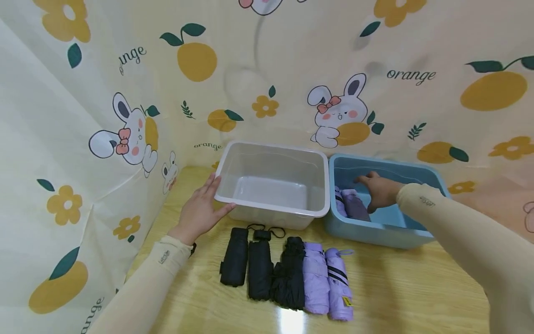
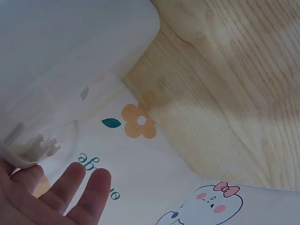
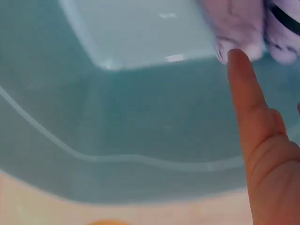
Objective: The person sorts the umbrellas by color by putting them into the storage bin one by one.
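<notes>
Fingers and thumb apart, my right grip reaches into the blue bin at my one o'clock, just beside two purple umbrellas lying at its nine o'clock; contact is hard to tell. My left grip, uncurled, touches the white bin near its eight o'clock. Five more umbrellas line the tabletop at that bin's six. Handling the nearer umbrella lightly should keep the pair parallel.

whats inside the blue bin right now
A black-banded purple umbrella and a darker purple umbrella lie by the left wall of the blue bin. The right hand is inside too. The sleeve covers the near right corner, so anything there is hidden.
</notes>
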Tool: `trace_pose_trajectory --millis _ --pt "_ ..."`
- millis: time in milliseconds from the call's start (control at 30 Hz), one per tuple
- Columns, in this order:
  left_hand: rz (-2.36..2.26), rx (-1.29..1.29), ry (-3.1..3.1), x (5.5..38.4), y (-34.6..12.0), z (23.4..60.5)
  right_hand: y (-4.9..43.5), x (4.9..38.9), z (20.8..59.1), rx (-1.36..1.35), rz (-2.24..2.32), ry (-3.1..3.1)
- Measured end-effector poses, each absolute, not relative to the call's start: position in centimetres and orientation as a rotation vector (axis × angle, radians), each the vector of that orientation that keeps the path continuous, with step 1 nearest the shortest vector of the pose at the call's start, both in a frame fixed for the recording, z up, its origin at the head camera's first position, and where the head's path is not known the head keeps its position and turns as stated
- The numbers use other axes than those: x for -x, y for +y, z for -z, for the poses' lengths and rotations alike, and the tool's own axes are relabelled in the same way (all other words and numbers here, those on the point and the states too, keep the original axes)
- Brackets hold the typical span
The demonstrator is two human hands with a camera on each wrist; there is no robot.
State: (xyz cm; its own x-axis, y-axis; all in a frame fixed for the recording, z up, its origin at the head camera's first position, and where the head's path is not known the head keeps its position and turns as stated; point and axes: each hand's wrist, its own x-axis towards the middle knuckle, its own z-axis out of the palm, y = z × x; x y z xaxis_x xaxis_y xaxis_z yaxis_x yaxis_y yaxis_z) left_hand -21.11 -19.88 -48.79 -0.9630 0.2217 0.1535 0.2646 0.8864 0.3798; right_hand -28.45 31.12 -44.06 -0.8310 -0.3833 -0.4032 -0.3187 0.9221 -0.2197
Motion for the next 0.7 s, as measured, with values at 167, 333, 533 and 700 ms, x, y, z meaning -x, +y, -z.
trace_pose_trajectory --millis 167,333,533,700 --pt "0.618 0.389 -2.962 20.9 -19.8 48.5 31.2 25.1 40.6 0.494 0.351 2.724" --pt "0.676 0.354 -2.982 20.9 -19.8 48.6 31.3 20.3 37.1 0.631 0.331 2.822" --pt "0.908 0.366 -2.948 21.0 -19.5 48.7 32.3 14.7 35.7 0.762 0.335 2.887" --pt "1.091 0.367 -2.884 20.8 -19.0 48.8 32.8 10.7 36.2 0.794 0.431 2.851"
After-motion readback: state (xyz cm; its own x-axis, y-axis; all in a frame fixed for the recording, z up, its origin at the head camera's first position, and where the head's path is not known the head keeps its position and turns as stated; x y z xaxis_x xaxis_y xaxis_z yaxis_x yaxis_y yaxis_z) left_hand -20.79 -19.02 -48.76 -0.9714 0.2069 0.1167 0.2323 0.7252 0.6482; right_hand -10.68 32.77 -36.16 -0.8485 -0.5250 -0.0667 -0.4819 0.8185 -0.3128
